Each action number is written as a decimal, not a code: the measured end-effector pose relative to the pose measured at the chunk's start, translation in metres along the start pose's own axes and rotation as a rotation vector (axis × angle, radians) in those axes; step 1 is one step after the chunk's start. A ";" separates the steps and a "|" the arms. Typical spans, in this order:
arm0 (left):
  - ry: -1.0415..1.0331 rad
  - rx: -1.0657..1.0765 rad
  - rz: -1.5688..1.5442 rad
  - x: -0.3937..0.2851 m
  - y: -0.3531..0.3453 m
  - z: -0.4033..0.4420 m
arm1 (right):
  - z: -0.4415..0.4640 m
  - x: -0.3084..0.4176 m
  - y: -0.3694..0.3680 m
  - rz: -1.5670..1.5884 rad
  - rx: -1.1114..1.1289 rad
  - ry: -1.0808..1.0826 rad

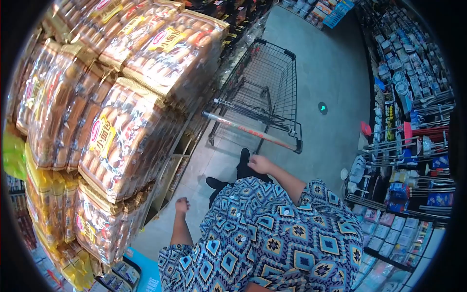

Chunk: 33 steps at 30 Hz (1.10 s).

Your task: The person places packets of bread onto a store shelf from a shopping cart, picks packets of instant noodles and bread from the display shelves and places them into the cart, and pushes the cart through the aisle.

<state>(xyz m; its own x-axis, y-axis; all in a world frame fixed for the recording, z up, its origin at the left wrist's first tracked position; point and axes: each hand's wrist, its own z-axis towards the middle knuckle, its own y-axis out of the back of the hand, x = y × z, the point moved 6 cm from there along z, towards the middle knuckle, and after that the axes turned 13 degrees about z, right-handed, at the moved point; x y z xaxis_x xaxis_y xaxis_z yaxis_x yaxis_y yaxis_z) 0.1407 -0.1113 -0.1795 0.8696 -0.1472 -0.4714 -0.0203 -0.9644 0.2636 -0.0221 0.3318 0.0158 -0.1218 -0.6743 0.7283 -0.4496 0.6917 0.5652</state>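
Note:
My left hand (182,205) hangs low beside the stack of packaged bread, its fingers loosely bent and holding nothing I can see. In front of my body is my right hand (261,164), back side up, with its fingers mostly hidden beneath it. Ahead of both hands stands a black wire shopping cart (279,73). Its handle bar (250,130) is apart from my hands. The nearest bread pack (114,141) is clear plastic with a yellow label, up and to the left of my left hand.
Bread packs (168,44) are piled high on the left. Shelves of household goods (408,92) line the right side. A grey floor aisle (331,63) runs ahead, with a green arrow light spot (323,108). A blue basket (338,13) appears at the far end.

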 end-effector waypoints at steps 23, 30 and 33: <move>-0.419 0.059 -0.380 -0.429 -0.214 -0.104 | 0.056 -0.054 0.210 -0.035 -0.212 0.135; -0.444 0.063 -0.202 -0.454 -0.244 -0.099 | 0.062 -0.070 0.256 -0.061 -0.203 0.151; -0.463 0.128 -0.105 -0.475 -0.269 -0.092 | 0.071 -0.086 0.282 -0.038 -0.237 0.140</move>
<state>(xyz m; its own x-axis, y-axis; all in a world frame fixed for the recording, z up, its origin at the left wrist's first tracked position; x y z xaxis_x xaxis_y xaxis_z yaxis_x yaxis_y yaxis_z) -0.2215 0.2380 0.0505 0.5605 -0.1023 -0.8218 -0.0303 -0.9942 0.1030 -0.2012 0.5665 0.0854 0.0216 -0.6701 0.7419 -0.2302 0.7188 0.6560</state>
